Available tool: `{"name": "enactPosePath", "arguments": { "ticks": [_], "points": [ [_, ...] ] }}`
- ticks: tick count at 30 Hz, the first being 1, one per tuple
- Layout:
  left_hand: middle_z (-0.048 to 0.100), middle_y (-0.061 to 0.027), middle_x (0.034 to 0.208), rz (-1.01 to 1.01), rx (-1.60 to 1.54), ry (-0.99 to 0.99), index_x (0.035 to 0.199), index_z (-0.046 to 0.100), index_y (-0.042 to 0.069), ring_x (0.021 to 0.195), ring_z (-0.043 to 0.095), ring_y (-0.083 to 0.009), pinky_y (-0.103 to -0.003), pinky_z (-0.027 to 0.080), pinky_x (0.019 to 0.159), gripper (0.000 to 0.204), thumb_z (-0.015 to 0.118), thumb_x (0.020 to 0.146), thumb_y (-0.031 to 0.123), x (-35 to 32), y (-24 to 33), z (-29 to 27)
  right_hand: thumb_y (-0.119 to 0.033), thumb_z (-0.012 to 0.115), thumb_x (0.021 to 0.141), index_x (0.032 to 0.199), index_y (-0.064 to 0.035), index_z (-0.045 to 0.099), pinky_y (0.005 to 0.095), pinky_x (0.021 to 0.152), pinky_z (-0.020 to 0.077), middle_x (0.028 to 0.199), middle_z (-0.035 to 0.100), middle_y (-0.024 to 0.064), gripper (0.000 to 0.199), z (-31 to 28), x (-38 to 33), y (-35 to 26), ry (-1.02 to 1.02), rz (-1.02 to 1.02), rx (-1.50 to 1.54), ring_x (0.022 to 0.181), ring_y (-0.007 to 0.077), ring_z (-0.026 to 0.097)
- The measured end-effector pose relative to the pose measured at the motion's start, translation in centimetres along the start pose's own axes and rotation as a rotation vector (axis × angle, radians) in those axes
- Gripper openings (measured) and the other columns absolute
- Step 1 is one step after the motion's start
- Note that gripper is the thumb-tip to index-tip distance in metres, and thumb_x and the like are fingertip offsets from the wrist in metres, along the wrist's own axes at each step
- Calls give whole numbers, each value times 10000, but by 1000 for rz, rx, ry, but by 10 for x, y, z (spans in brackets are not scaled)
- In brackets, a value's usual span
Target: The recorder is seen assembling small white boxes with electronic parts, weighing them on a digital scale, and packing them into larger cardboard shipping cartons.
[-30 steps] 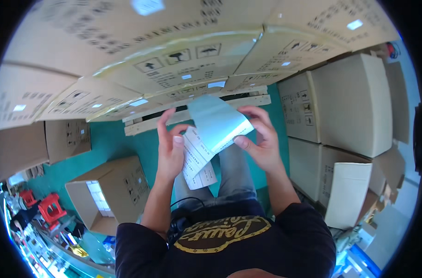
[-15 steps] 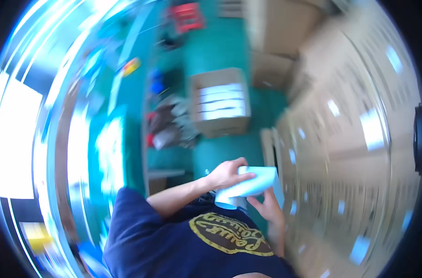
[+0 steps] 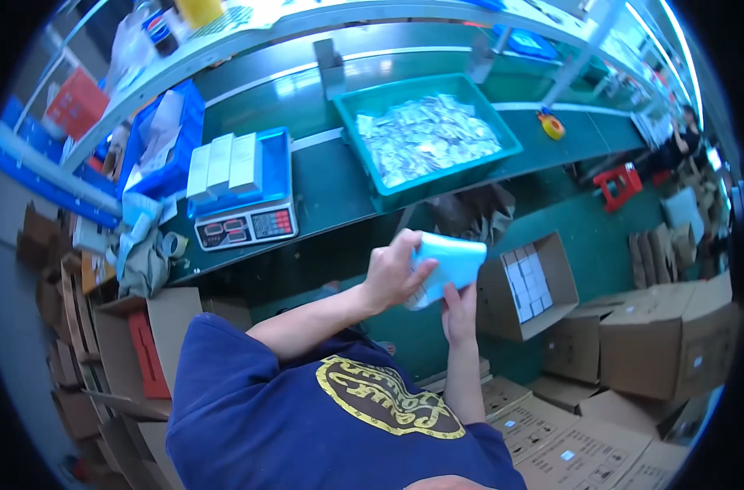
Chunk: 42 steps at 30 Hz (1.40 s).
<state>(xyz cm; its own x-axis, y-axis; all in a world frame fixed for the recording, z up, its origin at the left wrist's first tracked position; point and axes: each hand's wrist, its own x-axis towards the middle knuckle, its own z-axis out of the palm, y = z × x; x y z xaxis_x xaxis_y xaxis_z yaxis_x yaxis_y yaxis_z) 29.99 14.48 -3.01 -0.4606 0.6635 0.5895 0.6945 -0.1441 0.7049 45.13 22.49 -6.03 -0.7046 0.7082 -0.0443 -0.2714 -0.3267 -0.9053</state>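
Observation:
A light blue, bendable sheet or wad of sheets (image 3: 453,265) is between my two hands, in front of my chest. My left hand (image 3: 395,273) grips its left side, thumb pressed on the face. At its lower right edge, my right hand (image 3: 460,313) pinches it between thumb and fingers. Whether it is one sheet or several, I cannot tell. Beyond the hands, a green bin (image 3: 357,151) full of small clear packets stands on the bench. To the left, a digital scale (image 3: 248,229) carries a blue tray (image 3: 277,163) with white boxes (image 3: 225,167).
An open carton (image 3: 500,306) packed with small white boxes stands on the floor to the right. Closed cartons (image 3: 658,335) pile up beyond it and near my right side. On the bench are a tape dispenser (image 3: 551,125) and a blue crate (image 3: 194,122). A person (image 3: 684,135) is far right.
My view has swung left from the carton pile to the bench, bringing the scale and green bin into clear sight. Both hands still hold the light blue sheet, now raised a little.

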Motion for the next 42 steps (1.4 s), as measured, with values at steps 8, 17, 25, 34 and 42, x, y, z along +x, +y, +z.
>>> {"name": "enactPosePath", "arguments": {
  "ticks": [8, 17, 25, 34, 42],
  "points": [
    [602, -166, 748, 185, 83, 330, 1159, 479, -16, 603, 613, -326, -381, 481, 521, 372, 614, 928, 242, 3, -137, -105, -167, 710, 887, 1450, -46, 295, 385, 995, 442, 1345, 477, 120, 710, 130, 102, 55, -149, 588, 24, 1200, 221, 514],
    [521, -259, 1190, -616, 46, 193, 1314, 420, -27, 1151, 516, -385, -451, 417, 971, 531, 631, 914, 252, 18, -272, -145, -147, 682, 865, 1340, -11, 398, 392, 933, 481, 1237, 576, 132, 570, 193, 247, 188, 130, 74, -394, 1114, 265, 598],
    [490, -252, 1355, -639, -49, 116, 1386, 385, -27, 1283, 483, -345, -401, 380, 1074, 719, 729, 834, 278, 173, -356, -215, -303, 754, 763, 1382, 5, 372, 453, 770, 538, 1036, 652, 281, 790, 209, 365, 205, -16, 317, -1379, 967, 375, 668],
    [532, -165, 1349, -841, -30, -107, 1469, 294, 8, 1219, 533, -276, -389, 434, 1022, 1064, 874, 671, 404, 289, -588, -215, -304, 721, 817, 1273, -95, 558, 443, 734, 536, 868, 671, 143, 528, 191, 379, 110, -305, 12, -1377, 830, 350, 655],
    [584, -100, 1259, -923, -161, -102, 1361, 387, 61, 1136, 569, -232, -377, 452, 983, 864, 889, 670, 190, 325, -646, -214, -214, 740, 762, 1065, -89, 669, 430, 834, 491, 992, 618, 163, 336, 36, 487, 128, -153, -100, -1859, 935, 360, 589]
  ]
}}
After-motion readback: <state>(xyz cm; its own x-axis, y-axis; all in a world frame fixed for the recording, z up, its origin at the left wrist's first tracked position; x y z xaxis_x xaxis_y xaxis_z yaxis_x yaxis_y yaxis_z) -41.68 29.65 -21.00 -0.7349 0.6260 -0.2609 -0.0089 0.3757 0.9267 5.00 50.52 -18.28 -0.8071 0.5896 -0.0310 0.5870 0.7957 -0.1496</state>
